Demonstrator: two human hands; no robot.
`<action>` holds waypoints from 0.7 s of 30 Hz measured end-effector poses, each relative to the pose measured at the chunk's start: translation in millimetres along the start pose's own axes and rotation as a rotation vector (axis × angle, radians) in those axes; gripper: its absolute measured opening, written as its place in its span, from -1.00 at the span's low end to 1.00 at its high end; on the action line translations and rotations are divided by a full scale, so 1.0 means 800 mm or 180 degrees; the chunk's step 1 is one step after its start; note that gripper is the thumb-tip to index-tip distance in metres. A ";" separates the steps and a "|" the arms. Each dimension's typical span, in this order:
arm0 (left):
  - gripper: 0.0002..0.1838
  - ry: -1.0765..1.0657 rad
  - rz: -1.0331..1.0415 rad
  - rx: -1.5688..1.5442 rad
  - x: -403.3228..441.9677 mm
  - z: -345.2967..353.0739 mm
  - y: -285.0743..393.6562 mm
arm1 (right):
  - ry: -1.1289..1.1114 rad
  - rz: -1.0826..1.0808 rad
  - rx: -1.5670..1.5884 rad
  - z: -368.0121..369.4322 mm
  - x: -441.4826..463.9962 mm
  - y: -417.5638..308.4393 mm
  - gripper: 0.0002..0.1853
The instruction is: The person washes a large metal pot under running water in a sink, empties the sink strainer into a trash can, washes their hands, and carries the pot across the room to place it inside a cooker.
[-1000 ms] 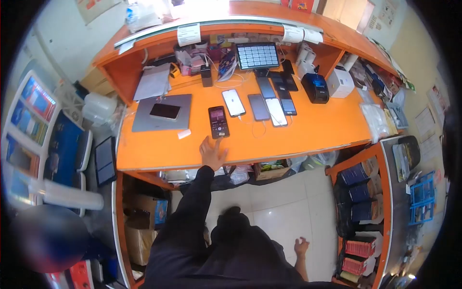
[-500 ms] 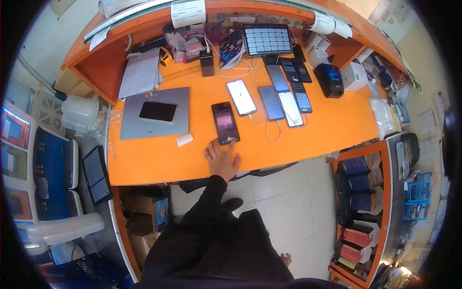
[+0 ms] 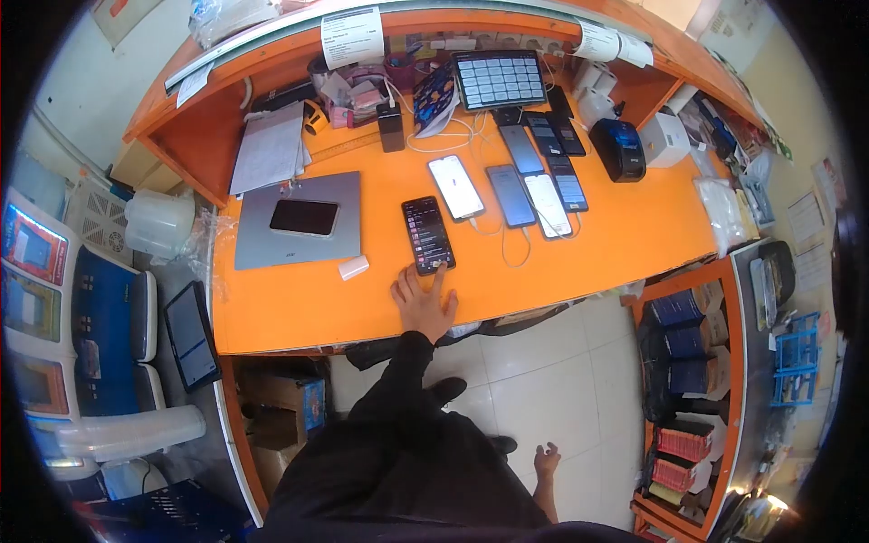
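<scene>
A black smartphone [image 3: 427, 235] lies on the orange desk with a dark list showing on its lit screen. My left hand [image 3: 425, 308] rests at its near end, fingers spread, one fingertip touching the bottom of the screen. Low on the right, above the tiled floor, hangs my right hand [image 3: 547, 460] with its fingers apart and nothing in them. Just beyond the black phone is a phone with a white screen [image 3: 456, 187] on a cable. A small white-pink block [image 3: 354, 267] sits left of my left hand.
On the left, a dark phone [image 3: 305, 217] lies on a grey laptop [image 3: 258, 255]. Several phones with cables cluster at right, near a tablet [image 3: 501, 80] and a black printer [image 3: 619, 150]. An orange shelf [image 3: 740, 362] with boxes stands at right.
The phone's screen has switched from a pinkish picture to a dark list. My left fingertip stays at its lower edge. My right hand has come further into view over the floor.
</scene>
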State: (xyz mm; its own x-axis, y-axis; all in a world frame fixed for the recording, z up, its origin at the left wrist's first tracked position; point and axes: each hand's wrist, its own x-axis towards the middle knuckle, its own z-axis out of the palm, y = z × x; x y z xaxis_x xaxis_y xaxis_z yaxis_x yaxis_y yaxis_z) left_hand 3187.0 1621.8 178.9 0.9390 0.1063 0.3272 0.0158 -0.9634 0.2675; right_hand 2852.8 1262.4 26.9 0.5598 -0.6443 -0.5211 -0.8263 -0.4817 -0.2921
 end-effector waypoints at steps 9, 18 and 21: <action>-0.42 0.0077 -0.0004 -0.0003 0.000 -0.002 0.001 | -0.0355 0.0573 -0.0484 0.010 -0.033 0.089 -0.42; -0.38 0.0179 0.0020 -0.0057 -0.004 0.004 -0.002 | -0.0132 0.0386 -0.0070 0.011 -0.003 0.062 -0.42; -0.38 0.0182 0.0021 -0.0026 -0.003 0.005 -0.002 | -0.0033 0.0281 -0.0015 -0.001 -0.005 0.026 -0.42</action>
State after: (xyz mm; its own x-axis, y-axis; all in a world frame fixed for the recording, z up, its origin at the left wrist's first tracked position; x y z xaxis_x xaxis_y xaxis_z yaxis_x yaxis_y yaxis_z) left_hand 3185.7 1622.3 174.1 0.9179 0.1139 0.3802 0.0066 -0.9622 0.2724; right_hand 2833.7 1254.6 23.6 0.4840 -0.6783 -0.5529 -0.8721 -0.4259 -0.2408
